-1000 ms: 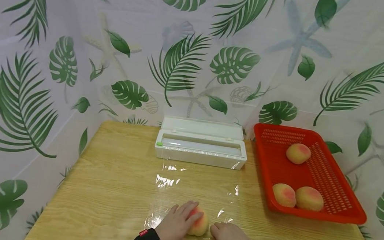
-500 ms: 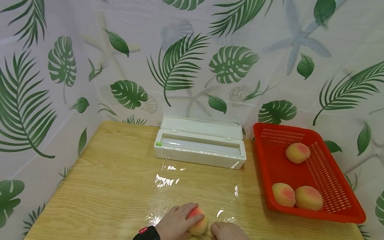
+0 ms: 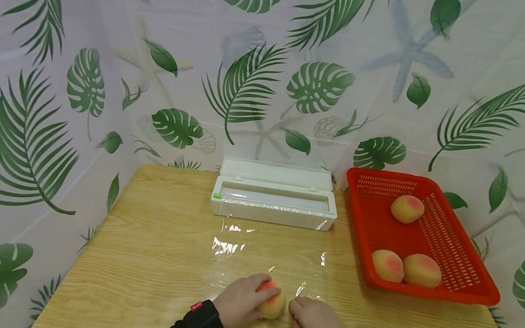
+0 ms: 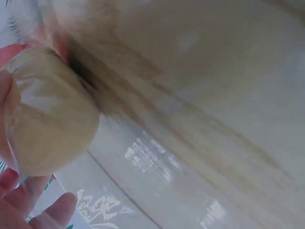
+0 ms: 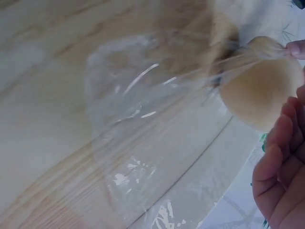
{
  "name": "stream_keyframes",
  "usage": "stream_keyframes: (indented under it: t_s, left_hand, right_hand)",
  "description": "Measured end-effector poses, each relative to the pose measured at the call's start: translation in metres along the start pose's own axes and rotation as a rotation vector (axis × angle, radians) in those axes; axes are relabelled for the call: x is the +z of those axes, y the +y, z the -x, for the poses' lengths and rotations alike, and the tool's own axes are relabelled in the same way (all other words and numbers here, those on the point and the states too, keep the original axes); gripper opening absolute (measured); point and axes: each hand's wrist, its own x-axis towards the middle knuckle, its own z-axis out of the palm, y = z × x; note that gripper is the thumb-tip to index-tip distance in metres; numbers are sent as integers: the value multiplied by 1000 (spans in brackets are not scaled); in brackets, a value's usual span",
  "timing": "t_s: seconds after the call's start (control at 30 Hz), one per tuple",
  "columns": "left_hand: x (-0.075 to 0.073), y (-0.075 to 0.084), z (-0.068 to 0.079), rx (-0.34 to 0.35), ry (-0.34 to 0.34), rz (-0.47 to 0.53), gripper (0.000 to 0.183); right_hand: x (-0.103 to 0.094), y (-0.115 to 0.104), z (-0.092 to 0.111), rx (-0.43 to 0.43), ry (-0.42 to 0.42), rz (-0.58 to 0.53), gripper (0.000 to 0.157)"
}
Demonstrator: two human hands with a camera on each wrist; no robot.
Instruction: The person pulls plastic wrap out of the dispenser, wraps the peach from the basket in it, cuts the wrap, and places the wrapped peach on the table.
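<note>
A yellow-pink peach (image 3: 272, 306) lies near the front of the table. My left hand (image 3: 241, 303) grips it from the left, with the thumb and fingers around it. Clear plastic film (image 5: 138, 95) stretches over the peach in both wrist views. To the right of the fruit, my right hand (image 3: 320, 322) has its fingers curled and pinches a gathered edge of the film. In the left wrist view the wrapped peach (image 4: 52, 119) sits against my left fingers (image 4: 55, 210). The film runs back across the table to a white film dispenser (image 3: 273, 216) with its lid raised.
A red plastic basket (image 3: 435, 294) stands at the right with 3 peaches inside, one at the back (image 3: 407, 209). The wooden table (image 3: 158, 238) meets a leaf-patterned sheet (image 3: 267, 84) behind and at the left.
My left fingers have closed in around the peach from lying spread over it. The film's glints beside my left hand have faded, and a crease shows behind the peach. My right hand stays nearly in place.
</note>
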Motion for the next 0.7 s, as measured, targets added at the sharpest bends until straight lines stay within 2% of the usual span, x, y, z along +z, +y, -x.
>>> stream_keyframes:
  t_s: [0.17,0.27,0.37,0.53,0.7]
  left_hand:
    - [-5,-5,-7,-29,-53,41,54]
    - [-10,-8,-12,-50,-92,62,57]
    - [-14,-11,-17,-105,-144,102,57]
    - [-16,-18,-25,-188,-208,181,52]
    - [-18,-26,-31,-180,-231,216,47]
  right_hand:
    - [-6,-7,-3,-50,110,3,17]
    - [-7,-12,-7,-134,191,30,12]
    - [-6,-16,-10,-224,252,61,7]
    - [0,-21,-12,-348,247,95,8]
    - [5,-23,-11,-428,208,183,26]
